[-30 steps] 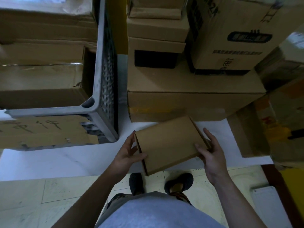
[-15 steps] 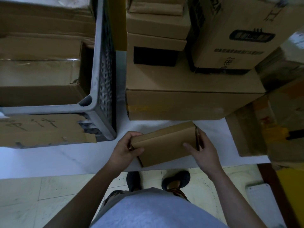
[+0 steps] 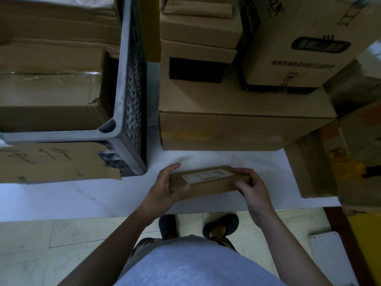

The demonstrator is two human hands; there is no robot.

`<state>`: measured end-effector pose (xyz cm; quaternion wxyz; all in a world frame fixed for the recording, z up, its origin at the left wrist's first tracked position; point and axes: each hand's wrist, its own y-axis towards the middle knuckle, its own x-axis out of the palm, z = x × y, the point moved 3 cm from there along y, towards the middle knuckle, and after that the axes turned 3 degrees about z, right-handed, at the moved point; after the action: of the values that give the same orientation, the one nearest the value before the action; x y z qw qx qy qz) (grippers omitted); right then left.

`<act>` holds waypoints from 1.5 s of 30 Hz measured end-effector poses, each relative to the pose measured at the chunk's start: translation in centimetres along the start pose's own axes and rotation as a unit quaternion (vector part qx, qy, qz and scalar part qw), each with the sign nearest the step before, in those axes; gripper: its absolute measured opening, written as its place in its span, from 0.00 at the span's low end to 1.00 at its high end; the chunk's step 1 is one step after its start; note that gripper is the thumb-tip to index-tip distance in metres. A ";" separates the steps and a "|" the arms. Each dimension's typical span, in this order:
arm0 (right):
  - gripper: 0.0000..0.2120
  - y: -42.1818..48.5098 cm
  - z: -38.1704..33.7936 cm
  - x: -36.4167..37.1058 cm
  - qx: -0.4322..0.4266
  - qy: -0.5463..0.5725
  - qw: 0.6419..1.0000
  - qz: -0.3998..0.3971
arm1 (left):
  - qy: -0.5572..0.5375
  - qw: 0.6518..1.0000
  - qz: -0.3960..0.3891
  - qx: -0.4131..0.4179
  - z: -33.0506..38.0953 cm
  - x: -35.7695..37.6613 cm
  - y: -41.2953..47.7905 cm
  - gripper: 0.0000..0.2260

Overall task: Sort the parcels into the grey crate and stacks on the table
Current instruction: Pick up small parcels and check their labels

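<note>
You hold the small flat brown cardboard parcel (image 3: 208,183) just over the white table (image 3: 82,195). Your left hand (image 3: 165,187) and right hand (image 3: 252,187) grasp its short ends, fingers (image 3: 242,172) curled round. Its long axis runs left to right. The grey plastic crate (image 3: 61,136) lies ahead-left (nearer your left hand).

Front strip of counter (image 3: 61,199) is open left to right. Grey crate (image 3: 121,58) blocks back-left and is packed with cartons (image 3: 51,89). Box stack (image 3: 237,133) blocks back-centre, only a narrow gap between the two. Side carton (image 3: 309,168) walls off the right end.
</note>
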<state>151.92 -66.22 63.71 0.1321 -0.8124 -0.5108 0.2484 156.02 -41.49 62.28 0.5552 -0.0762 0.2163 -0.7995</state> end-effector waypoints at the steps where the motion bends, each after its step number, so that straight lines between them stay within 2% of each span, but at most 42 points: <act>1: 0.14 0.0 0.2 0.0 0.007 0.022 1.000 -0.001 | -0.004 1.000 -0.006 -0.011 0.0 0.2 -0.1 0.31; 4: 0.20 -0.1 0.5 0.1 0.026 0.101 0.994 0.016 | -0.018 0.999 0.003 -0.042 0.1 0.8 -0.4 0.23; 8: 0.30 -0.3 0.6 0.3 0.079 0.193 0.978 0.008 | -0.028 0.992 0.089 -0.086 -0.5 0.7 0.2 0.24; 11: 0.34 -0.2 1.0 0.0 0.099 0.166 0.981 -0.032 | -0.060 0.985 0.112 -0.121 -0.7 0.9 0.4 0.29; 16: 0.42 -0.2 1.3 -0.6 0.085 0.110 0.987 -0.080 | -0.187 0.958 0.131 -0.174 -1.6 0.2 1.0 0.34; 18: 0.39 -0.2 1.1 -0.7 0.081 0.088 0.990 -0.072 | -0.186 0.960 0.129 -0.166 -1.3 0.0 1.2 0.29; 19: 0.34 -0.1 1.1 -0.8 0.083 0.083 0.991 -0.058 | -0.188 0.962 0.124 -0.153 -1.1 -0.1 1.2 0.26; 22: 0.15 -0.1 0.9 -0.8 0.074 0.026 0.997 -0.017 | -0.195 0.967 0.111 -0.121 -0.5 -0.4 1.3 0.26; 25: 0.09 -0.2 0.8 -0.6 0.056 0.021 0.998 -0.007 | -0.199 0.968 0.111 -0.100 -0.4 -0.5 1.4 0.26; 35: 0.09 0.0 0.4 -0.4 0.049 0.022 0.999 0.003 | -0.246 0.955 0.116 -0.114 -0.2 -0.4 0.9 0.27; 38: 0.12 -0.1 0.3 -0.5 0.051 0.029 0.998 0.016 | -0.271 0.947 0.115 -0.127 0.0 -0.3 0.7 0.19; 41: 0.17 -0.2 0.1 -0.7 0.034 0.016 0.999 0.027 | -0.228 0.965 0.093 -0.087 0.1 -0.6 0.7 0.08; 45: 0.18 -0.1 0.3 -1.4 -0.006 -0.072 0.995 0.061 | -0.137 0.989 0.016 -0.061 0.4 -1.1 0.6 0.16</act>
<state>151.22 -67.41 63.90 0.0743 -0.8231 -0.4696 0.3107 157.11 -40.73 62.53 0.5865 -0.2152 0.1873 -0.7581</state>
